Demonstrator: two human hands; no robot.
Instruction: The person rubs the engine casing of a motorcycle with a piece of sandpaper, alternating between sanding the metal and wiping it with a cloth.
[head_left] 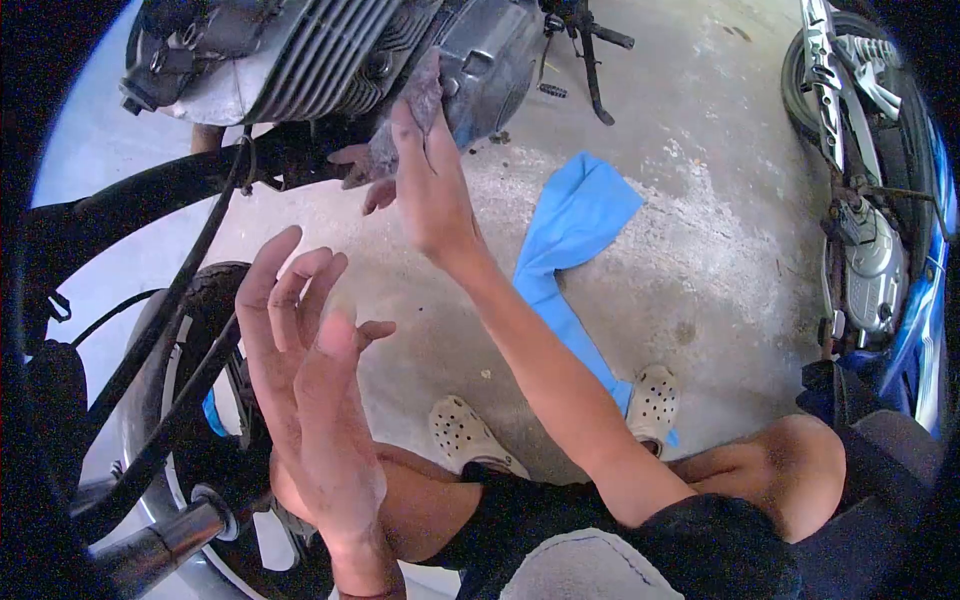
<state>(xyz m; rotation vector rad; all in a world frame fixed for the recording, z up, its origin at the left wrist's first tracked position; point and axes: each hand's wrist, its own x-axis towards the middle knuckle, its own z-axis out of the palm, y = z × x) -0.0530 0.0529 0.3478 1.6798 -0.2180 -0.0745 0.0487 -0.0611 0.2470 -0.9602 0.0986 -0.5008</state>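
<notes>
Against the underside of a finned motorcycle engine (335, 65), my right hand (430, 195) grips a dirty greyish rag (424, 88). Part of the rag shows between the fingers, beside the rounded engine side cover (490, 65). Some of my right fingers are hidden behind the palm and the cloth. My left hand (315, 370) is raised near the front wheel (215, 370), palm turned inward. Its fingers are apart and slightly bent, with nothing in them, and dark smudges mark the skin. A black curved pipe (150, 190) runs below the engine, beyond my left hand.
A blue cloth (578, 215) lies on the concrete floor (720, 240) and reaches to one of my beige clogs (655, 400). Another motorcycle (870, 230) stands along the right side. A footpeg and lever (590, 60) hang at the top. Black cables (190, 265) cross at left.
</notes>
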